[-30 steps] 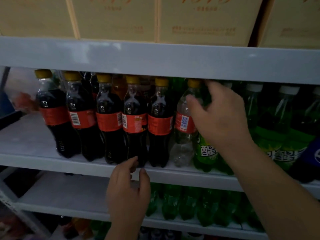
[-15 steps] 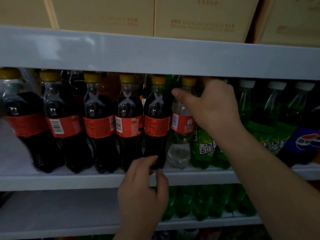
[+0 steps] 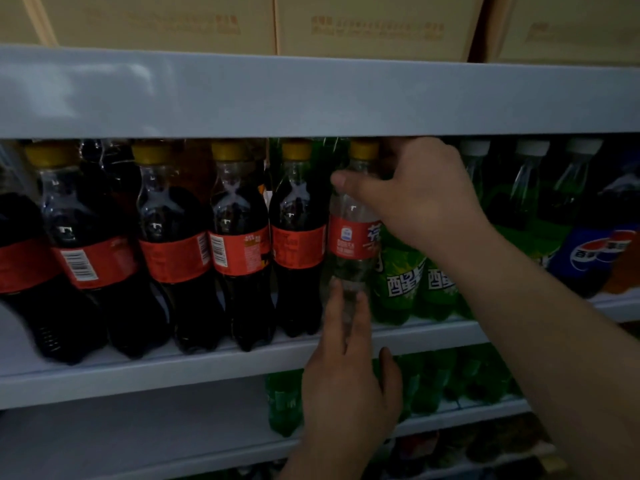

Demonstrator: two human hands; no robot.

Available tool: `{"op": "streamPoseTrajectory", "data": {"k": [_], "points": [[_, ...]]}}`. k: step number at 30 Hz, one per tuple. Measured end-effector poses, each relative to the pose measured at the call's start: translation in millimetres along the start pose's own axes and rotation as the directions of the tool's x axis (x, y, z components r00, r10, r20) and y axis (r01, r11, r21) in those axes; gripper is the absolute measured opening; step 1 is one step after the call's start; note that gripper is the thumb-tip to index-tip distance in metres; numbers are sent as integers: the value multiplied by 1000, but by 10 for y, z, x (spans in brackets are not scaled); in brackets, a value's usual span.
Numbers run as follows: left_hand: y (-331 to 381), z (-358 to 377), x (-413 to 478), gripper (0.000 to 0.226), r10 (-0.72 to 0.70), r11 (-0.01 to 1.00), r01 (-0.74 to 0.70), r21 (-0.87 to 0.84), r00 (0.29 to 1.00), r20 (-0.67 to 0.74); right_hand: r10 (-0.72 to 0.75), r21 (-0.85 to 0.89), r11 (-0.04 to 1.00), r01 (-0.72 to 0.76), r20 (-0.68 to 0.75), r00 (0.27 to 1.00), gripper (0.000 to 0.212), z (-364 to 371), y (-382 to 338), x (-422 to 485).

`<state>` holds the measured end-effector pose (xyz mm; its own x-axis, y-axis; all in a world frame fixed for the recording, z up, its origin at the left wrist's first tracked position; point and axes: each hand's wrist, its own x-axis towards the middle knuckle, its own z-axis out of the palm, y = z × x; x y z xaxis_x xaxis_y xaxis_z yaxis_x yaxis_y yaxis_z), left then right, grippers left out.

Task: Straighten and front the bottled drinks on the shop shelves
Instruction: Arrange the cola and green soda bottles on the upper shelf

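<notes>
Head view: the middle shelf [image 3: 138, 375] was seen straight on, pretty dim overall. Far left, a row of dark cola bottles [image 3: 239, 244] with yellow caps was lined up upright near the front lip. Barcodes were turned outward on at least two of the labels though, so that stretch probably wasn't fronted yet.

Next along, a clear bottle [image 3: 346, 237] with a red label was standing at the front edge, squeezed between the last cola and the green bottles [image 3: 401, 285]. It was being worked on. Its lower body was touched by the straight fingers of the left hand [image 3: 346, 393], thumb held off to the side, nothing actually clamped. Its neck and shoulder were gripped by the right hand [image 3: 422, 202], thumb laid across the front and the rest wrapped behind. The label's big lettering was only half visible at its right edge, so a bit more turning was likely needed.

Further right, the green bottles looked faced okay, and the blue-label bottles [image 3: 588, 258] at the far end were too dark to judge. Overall, plenty looked left to do.
</notes>
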<state>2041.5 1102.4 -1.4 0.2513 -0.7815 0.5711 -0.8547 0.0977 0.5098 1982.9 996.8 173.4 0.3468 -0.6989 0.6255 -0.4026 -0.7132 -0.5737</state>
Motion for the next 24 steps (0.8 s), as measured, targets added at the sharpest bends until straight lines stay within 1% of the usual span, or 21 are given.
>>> {"op": "streamPoseTrajectory", "data": {"k": [3, 5, 6, 7, 9, 10, 13, 15, 20, 24], "points": [[3, 47, -19, 62, 24, 1000, -24, -1, 999, -22, -15, -53, 999, 13, -40, 999, 33, 15, 2, -37], [6, 77, -17, 63, 11, 1000, -11, 17, 1000, -23, -41, -75, 996, 39, -22, 999, 26, 13, 24, -49], [7, 85, -13, 64, -4, 1000, 5, 25, 1000, -21, -37, -48, 998, 38, 15, 999, 23, 4, 39, -48], [11, 89, -11, 66, -20, 999, 21, 31, 1000, -18, -11, 19, 1000, 10, 71, 997, 20, -16, 49, -45], [19, 88, -6, 67, -41, 999, 41, 35, 999, -18, 44, 170, 983, -75, 178, 983, 26, -67, 57, -33], [23, 88, -6, 67, -46, 998, 46, 36, 999, -20, 46, 183, 980, -81, 186, 981, 31, -88, 63, -25], [39, 99, -2, 68, -76, 996, 78, 38, 996, -42, 8, 93, 995, -21, 138, 990, 44, -114, 74, -18], [49, 122, 15, 69, -105, 993, 108, 36, 991, -85, -36, 46, 998, 31, 118, 992, 46, -108, 75, -28], [64, 181, 36, 69, -103, 992, 112, 55, 984, -148, -94, -66, 993, 100, 85, 992, 34, -122, 125, -34], [51, 185, 17, 72, -96, 992, 105, 65, 987, -132, -137, -42, 989, 140, 62, 989, 30, -105, 150, -77]]}}
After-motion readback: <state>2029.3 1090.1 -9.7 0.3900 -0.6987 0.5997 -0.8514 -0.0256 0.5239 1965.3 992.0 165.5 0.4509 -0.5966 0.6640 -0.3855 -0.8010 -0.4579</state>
